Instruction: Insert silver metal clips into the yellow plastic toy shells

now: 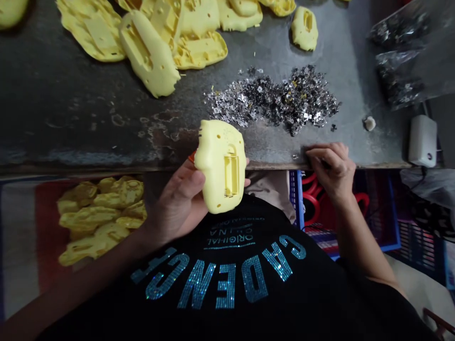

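My left hand (181, 201) is wrapped round a yellow plastic shell (213, 166), held just off the near edge of the table with its battery compartment facing up. Contact metal shows at the lower end of that compartment. Something orange is at my left fingers, partly hidden by the shell. My right hand (332, 168) rests at the table's edge, its fingers curled and pressed together; whatever they may hold is hidden. Close to those fingertips lies a small metal contact plate (295, 156). Beyond both hands spreads a heap of small metal contact plates (277, 97).
More yellow shells (149, 57) are piled at the far left, and a small one (304, 28) lies apart. Plastic bags of metal pieces (400, 71) and a white box (422, 141) sit at right. Below are yellow shells (103, 213) and a blue crate (393, 213) with red parts.
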`<state>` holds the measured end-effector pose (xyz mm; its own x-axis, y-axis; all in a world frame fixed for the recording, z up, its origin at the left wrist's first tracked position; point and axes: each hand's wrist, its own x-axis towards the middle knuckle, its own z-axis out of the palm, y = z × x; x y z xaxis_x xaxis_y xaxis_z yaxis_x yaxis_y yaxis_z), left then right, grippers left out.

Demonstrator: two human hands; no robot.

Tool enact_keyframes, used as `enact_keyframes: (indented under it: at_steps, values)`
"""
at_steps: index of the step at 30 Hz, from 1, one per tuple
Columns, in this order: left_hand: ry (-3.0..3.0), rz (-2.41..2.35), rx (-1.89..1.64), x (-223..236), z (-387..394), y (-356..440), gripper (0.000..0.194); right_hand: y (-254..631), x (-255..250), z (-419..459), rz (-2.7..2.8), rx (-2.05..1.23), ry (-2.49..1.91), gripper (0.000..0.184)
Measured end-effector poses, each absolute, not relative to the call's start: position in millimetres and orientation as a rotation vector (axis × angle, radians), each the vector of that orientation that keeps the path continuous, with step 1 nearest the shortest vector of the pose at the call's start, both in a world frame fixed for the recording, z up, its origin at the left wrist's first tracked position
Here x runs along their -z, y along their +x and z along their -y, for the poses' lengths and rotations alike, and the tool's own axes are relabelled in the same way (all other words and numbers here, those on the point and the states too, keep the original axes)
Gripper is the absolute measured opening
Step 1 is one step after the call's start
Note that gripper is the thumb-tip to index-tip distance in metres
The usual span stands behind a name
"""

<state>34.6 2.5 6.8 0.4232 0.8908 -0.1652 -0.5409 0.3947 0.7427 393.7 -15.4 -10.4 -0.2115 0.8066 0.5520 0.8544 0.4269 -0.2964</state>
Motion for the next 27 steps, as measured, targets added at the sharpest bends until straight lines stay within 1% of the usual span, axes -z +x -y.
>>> enact_keyframes:
  at_steps: [2,6,9,13,17,20,23,27]
  values:
    - [0.702,-0.619,-0.932,-5,-4,34,0.076,384,11,20,1.930,0.010,-1.505,0.005]
    - [0.716,-0.603,-0.831,-5,-6,33,0.074,368,13,16,1.884,-0.062,-1.691,0.015]
    - [0.690,-0.578,-0.800,-5,-5,33,0.077,364,11,10,1.900,-0.120,-1.720,0.012]
    - [0.638,-0.573,-0.750,-3,-4,29,0.075,368,6,7,1.941,-0.229,-1.649,0.010]
    - [0.542,-0.551,-0.703,-1,-7,27,0.071,372,6,8,1.930,-0.204,-1.585,0.010]
    - [0.485,-0.522,-0.605,-1,-9,28,0.079,365,-1,10,1.917,-0.195,-1.519,0.006]
    - [0.449,-0.457,-0.514,-3,-9,33,0.087,346,-22,12,1.939,-0.308,-1.371,0.014]
    - [0.424,-0.381,-0.497,-5,-6,36,0.077,318,-55,10,2.080,-0.417,-1.107,0.025]
